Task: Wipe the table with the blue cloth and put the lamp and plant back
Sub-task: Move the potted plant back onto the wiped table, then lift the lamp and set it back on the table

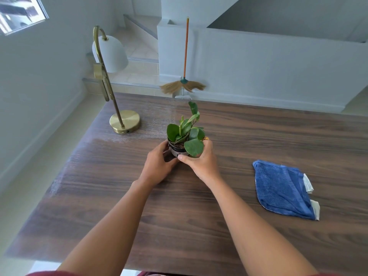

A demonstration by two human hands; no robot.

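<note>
I see the plant point(186, 132), glossy rounded green leaves in a small pot, near the middle of the dark wood-grain table point(258, 136). My left hand point(157, 166) and right hand point(201, 158) both curl closed around the pot; whether its base touches the tabletop I cannot tell. Well to the right, nearer me, the blue cloth point(282, 188) lies folded flat, nubby terry with pale edges. At the far left corner the lamp point(111, 82) stands on a round brushed-brass base, its thin arched stem carrying a smooth white dome shade. A straw broom point(184, 84) leans on the pale wall beyond.
</note>
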